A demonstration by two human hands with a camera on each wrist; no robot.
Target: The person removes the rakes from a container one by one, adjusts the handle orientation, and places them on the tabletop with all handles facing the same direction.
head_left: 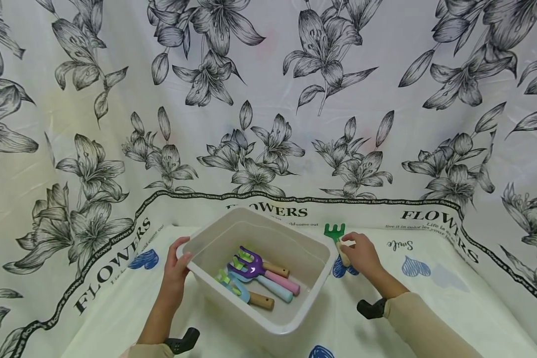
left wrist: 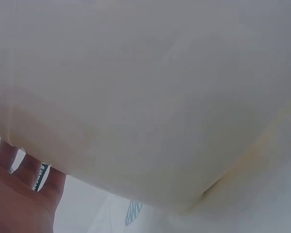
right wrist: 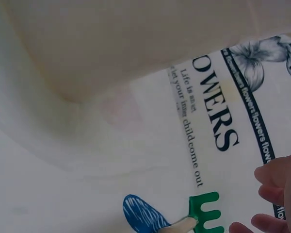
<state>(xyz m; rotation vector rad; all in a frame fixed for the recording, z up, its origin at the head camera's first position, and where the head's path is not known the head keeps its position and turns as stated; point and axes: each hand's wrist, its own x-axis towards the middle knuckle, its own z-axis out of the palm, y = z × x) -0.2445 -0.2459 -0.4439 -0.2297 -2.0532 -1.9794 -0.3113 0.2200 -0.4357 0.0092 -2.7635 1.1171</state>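
A beige plastic bin stands tilted in the middle of the head view. My left hand grips its left rim, thumb over the edge; the left wrist view shows fingers by the outer wall. Inside lie several small garden tools: a purple hand fork and a light blue one, with wooden, pink and pale blue handles. Right of the bin, a green hand rake with a pale handle lies on the cloth. My right hand hovers beside its handle, fingers loosely bent and apart from it in the right wrist view.
A white cloth with blue hearts and lettering covers the surface. Flower-printed curtains rise behind and along both sides. Black wrist devices sit on both arms. The bin's wall stands between the two hands.
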